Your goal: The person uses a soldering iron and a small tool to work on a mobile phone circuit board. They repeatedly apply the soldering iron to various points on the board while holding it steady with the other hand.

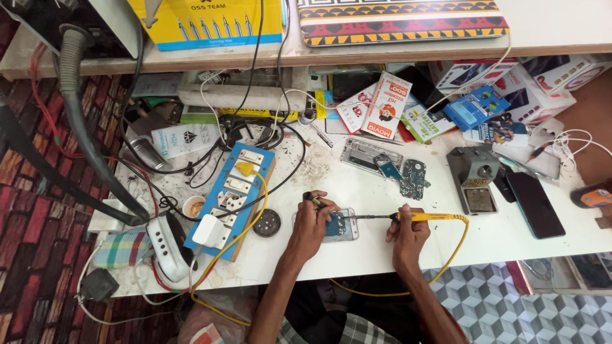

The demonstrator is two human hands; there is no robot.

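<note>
An opened phone with its back off lies flat on the white worktable near the front edge. My left hand rests on the phone's left side and pinches a thin dark tool over it. My right hand grips a yellow-handled soldering iron, held level, with its metal tip reaching left onto the phone's board. The iron's yellow cord loops off the table edge below my right wrist.
A blue and white switch-and-socket board with plugs lies left of the phone, beside a round black disc. Behind lie a phone frame, a loose circuit board, a grey metal stand, a black phone, boxes and tangled cables.
</note>
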